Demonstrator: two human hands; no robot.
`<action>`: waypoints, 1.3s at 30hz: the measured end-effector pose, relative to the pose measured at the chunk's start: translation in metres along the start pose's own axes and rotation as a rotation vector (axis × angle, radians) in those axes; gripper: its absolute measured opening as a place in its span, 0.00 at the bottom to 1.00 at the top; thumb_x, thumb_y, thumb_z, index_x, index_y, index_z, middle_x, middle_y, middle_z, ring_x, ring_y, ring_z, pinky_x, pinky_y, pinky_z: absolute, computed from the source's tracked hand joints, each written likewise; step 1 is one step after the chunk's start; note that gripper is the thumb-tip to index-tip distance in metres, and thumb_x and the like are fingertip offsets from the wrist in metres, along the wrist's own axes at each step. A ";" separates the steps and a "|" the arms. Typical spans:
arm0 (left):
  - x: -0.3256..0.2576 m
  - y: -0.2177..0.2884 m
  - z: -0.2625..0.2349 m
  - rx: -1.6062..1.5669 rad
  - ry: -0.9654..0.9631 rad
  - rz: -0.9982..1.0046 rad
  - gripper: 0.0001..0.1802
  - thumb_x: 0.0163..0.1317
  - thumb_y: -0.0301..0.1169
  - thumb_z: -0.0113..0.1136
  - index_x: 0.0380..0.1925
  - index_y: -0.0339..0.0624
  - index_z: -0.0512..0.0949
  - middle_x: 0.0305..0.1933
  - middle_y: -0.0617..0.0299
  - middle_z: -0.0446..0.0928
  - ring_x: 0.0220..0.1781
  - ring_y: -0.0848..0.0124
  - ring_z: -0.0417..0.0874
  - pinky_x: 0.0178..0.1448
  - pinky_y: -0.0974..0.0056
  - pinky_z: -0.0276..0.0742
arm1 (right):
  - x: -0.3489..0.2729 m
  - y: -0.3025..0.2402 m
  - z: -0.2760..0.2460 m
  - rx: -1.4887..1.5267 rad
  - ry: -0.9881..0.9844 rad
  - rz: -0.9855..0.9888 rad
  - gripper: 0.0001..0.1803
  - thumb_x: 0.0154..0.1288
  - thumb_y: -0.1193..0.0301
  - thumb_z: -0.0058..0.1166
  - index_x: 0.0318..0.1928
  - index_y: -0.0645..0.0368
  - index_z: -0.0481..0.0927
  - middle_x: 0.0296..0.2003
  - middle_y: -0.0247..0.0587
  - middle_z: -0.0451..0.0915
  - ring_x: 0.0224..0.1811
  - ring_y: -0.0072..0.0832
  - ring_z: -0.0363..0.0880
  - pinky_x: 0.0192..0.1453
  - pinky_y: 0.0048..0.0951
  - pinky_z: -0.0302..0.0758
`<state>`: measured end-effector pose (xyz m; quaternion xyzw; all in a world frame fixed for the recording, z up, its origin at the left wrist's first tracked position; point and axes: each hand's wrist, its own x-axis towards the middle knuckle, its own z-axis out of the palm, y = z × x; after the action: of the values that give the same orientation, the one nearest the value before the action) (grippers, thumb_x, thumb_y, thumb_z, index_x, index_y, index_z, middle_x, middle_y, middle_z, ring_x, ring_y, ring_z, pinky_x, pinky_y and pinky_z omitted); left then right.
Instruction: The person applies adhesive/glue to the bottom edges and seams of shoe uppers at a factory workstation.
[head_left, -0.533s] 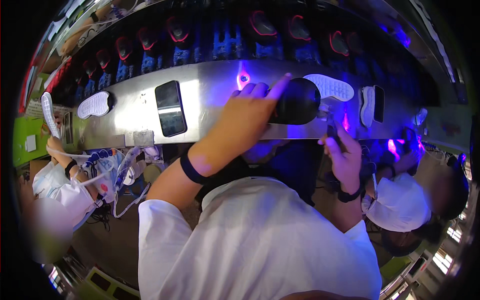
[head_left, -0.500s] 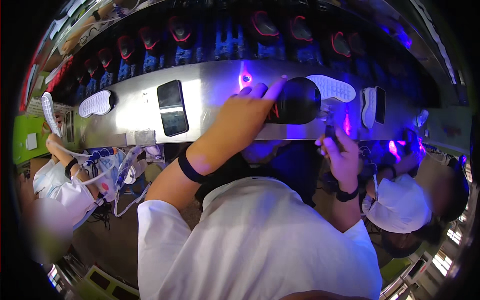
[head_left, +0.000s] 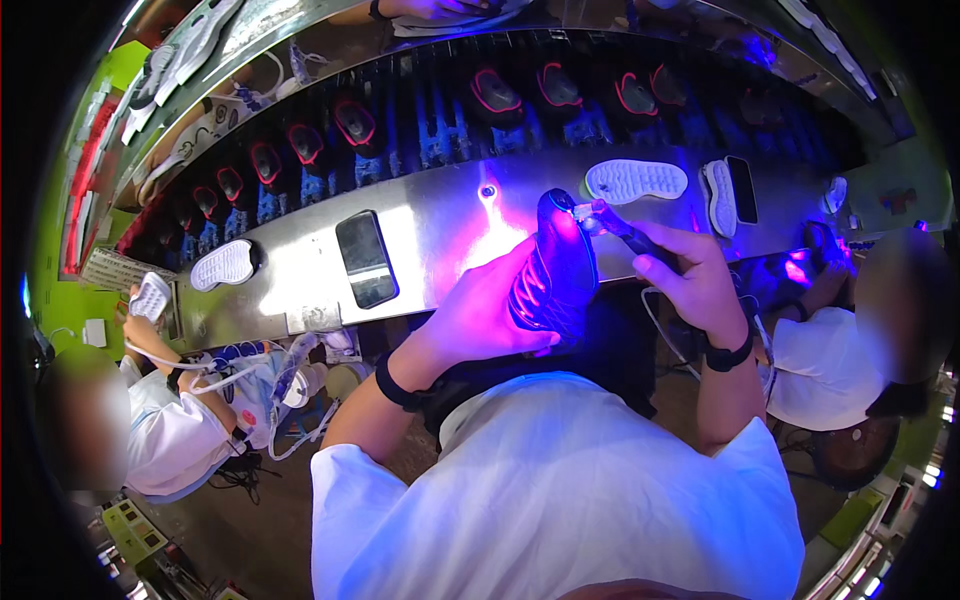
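Observation:
My left hand (head_left: 480, 312) is closed around a dark shoe upper (head_left: 572, 262) with laces, holding it in front of me at the near edge of the metal bench. Its narrow end points away from me, and pink and violet light falls on it. A brush (head_left: 626, 234) with a dark handle is gripped in my right hand (head_left: 700, 285). The pale bristle end meets the upper's edge near its far end; whether it presses there I cannot tell. Just beyond the brush lies a white shoe sole (head_left: 637, 181), tread up.
On the metal bench (head_left: 300, 290) lie a black phone (head_left: 366, 260) at left and another white sole (head_left: 222, 265). At right are a sole (head_left: 719, 198) and a phone (head_left: 741, 190). Dark uppers on blue stands (head_left: 445, 135) line the far side. Co-workers sit on both sides.
My left hand has turned the upper from lying sideways to pointing away, and drawn it nearer. My right hand has raised the brush to the upper's far end. The view has shifted.

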<state>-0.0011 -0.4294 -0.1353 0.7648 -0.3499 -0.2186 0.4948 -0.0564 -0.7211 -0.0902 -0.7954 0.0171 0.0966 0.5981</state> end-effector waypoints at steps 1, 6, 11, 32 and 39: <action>0.002 0.007 0.000 -0.089 -0.013 -0.010 0.60 0.43 0.44 0.83 0.74 0.36 0.59 0.63 0.46 0.78 0.64 0.54 0.81 0.67 0.54 0.77 | -0.002 0.001 -0.001 0.012 0.003 -0.009 0.22 0.67 0.74 0.64 0.60 0.64 0.81 0.42 0.39 0.87 0.42 0.20 0.81 0.50 0.27 0.78; 0.007 0.020 0.001 -0.306 -0.078 -0.143 0.54 0.44 0.39 0.84 0.70 0.37 0.64 0.60 0.51 0.81 0.62 0.61 0.83 0.67 0.56 0.77 | -0.011 0.002 -0.011 0.035 -0.059 -0.050 0.21 0.68 0.76 0.62 0.61 0.64 0.80 0.41 0.37 0.86 0.40 0.20 0.81 0.47 0.26 0.78; 0.019 0.024 0.011 -0.596 -0.093 -0.359 0.44 0.50 0.32 0.81 0.66 0.34 0.68 0.56 0.58 0.81 0.57 0.69 0.83 0.65 0.59 0.78 | -0.020 0.021 -0.018 0.095 -0.071 0.051 0.21 0.68 0.77 0.62 0.61 0.64 0.80 0.42 0.39 0.86 0.40 0.24 0.82 0.49 0.27 0.78; 0.024 0.008 0.029 -0.820 0.091 -0.544 0.30 0.62 0.31 0.70 0.62 0.32 0.71 0.53 0.57 0.82 0.54 0.67 0.84 0.63 0.61 0.78 | -0.058 0.049 -0.031 0.029 -0.178 0.185 0.22 0.64 0.76 0.66 0.59 0.61 0.82 0.44 0.41 0.88 0.46 0.22 0.81 0.55 0.29 0.77; 0.008 0.001 0.019 -0.848 0.263 -0.517 0.25 0.65 0.34 0.68 0.58 0.33 0.74 0.51 0.59 0.83 0.53 0.70 0.84 0.61 0.64 0.78 | -0.063 0.026 -0.033 -0.105 -0.232 0.107 0.21 0.62 0.76 0.67 0.57 0.62 0.83 0.45 0.43 0.88 0.46 0.28 0.85 0.55 0.29 0.78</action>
<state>-0.0089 -0.4475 -0.1424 0.5794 0.0352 -0.3584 0.7312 -0.1178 -0.7652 -0.0946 -0.8072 -0.0148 0.2204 0.5475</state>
